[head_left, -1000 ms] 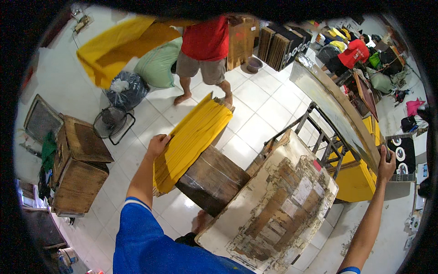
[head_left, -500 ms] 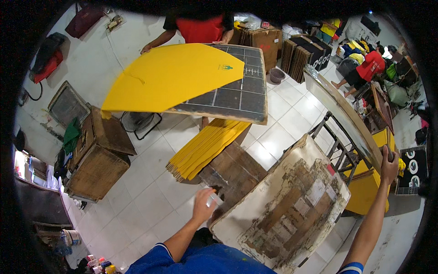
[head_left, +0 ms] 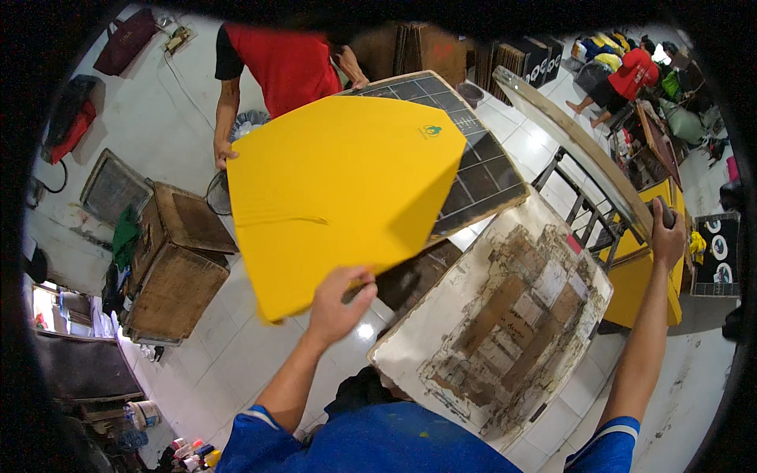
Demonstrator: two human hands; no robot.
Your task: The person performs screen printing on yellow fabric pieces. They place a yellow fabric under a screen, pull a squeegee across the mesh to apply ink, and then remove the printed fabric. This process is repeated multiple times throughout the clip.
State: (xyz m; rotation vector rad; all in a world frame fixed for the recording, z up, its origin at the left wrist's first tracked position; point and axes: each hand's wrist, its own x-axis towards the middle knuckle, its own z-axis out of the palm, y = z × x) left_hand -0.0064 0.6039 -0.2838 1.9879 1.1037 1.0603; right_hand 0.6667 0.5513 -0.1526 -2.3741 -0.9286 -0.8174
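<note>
Above worn pallet board (head_left: 505,331), my left hand (head_left: 335,303) pinches yellow sheet (head_left: 339,189) edge, lifting; right hand (head_left: 667,236) clenches handle; next, level placement.

Matt yellow sheet (head_left: 339,197); rough taped board (head_left: 505,323)

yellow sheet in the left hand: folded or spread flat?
Spread flat. The yellow sheet shows one broad, unfolded face, held up at its lower edge by the left hand over the dark gridded board.

White tiled floor (head_left: 236,355) under brown crates (head_left: 177,268), tape-patched board (head_left: 505,331).
</note>
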